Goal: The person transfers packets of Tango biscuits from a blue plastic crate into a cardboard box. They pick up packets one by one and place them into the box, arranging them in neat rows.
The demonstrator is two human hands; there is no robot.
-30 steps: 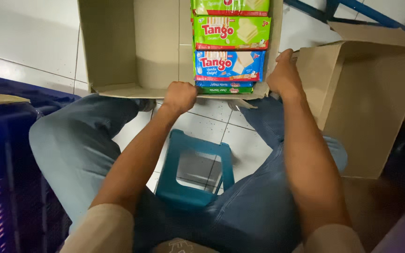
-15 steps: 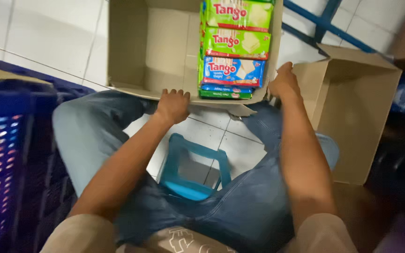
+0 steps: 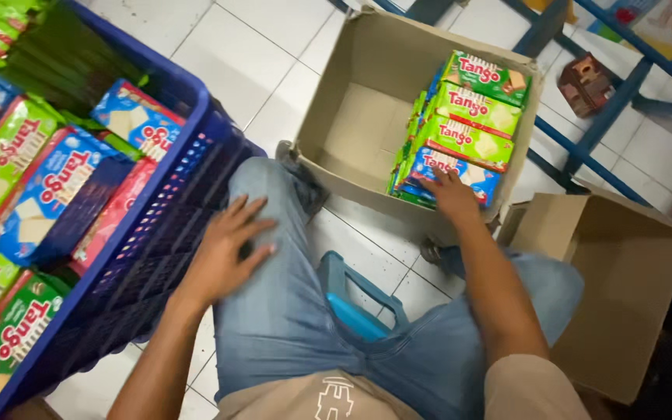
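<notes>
- The right hand (image 3: 454, 196) is laid palm down on the blue wafer packet (image 3: 449, 173) at the near end of the row in the open cardboard box (image 3: 351, 78); its fingers are held close together, flat on the wrapper, and nothing is clamped
- Just beyond those fingertips, green wafer packets (image 3: 472, 128) are stacked in a tilted row against the box's right wall; to the left of the fingers the box floor is seen bare
- The left hand (image 3: 227, 253) is spread open, fingers apart, over the left knee of the jeans (image 3: 289, 311), nothing being held; whether the blue plastic crate (image 3: 157, 233) is touched cannot be told
- Left of those fingers, the crate is filled with blue, green and red wafer packets (image 3: 48, 187)
- A teal stool (image 3: 355, 307) is seen between the legs, and a second empty carton (image 3: 608, 280) stands right of the right forearm
</notes>
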